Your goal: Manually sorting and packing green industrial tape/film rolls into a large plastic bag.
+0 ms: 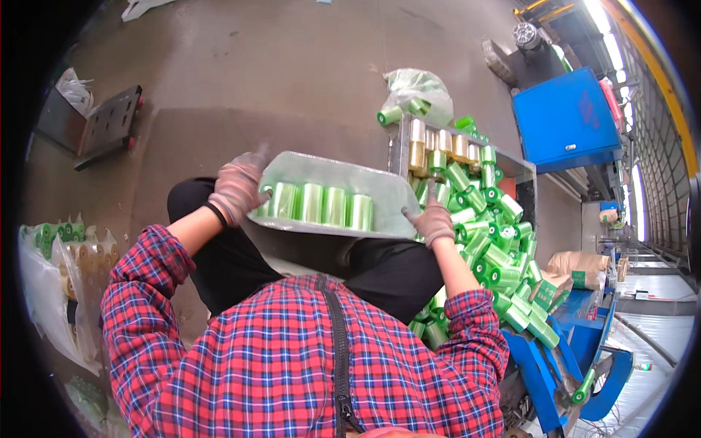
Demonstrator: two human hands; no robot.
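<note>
Across my lap lies a translucent plastic bag (332, 169) with several green film rolls (312, 204) standing side by side along its near part. My left hand (239, 188), in a striped work glove, grips the bag's left end, its thumb by the leftmost roll. At the opposite end, my gloved right hand (436, 220) pinches the bag's corner between thumb and fingers. Just beyond that hand spreads a large heap of loose green rolls (478, 244). How far the fingers of each hand reach behind the plastic is hidden.
A metal-edged bin (403, 139) at the right holds amber rolls (459, 147) and green ones. Behind it sits a clear bag of rolls (418, 91). Further right stand a blue cabinet (566, 117) and a blue machine frame (540, 379). Bagged rolls (80, 255) and a dark cart (109, 128) are left.
</note>
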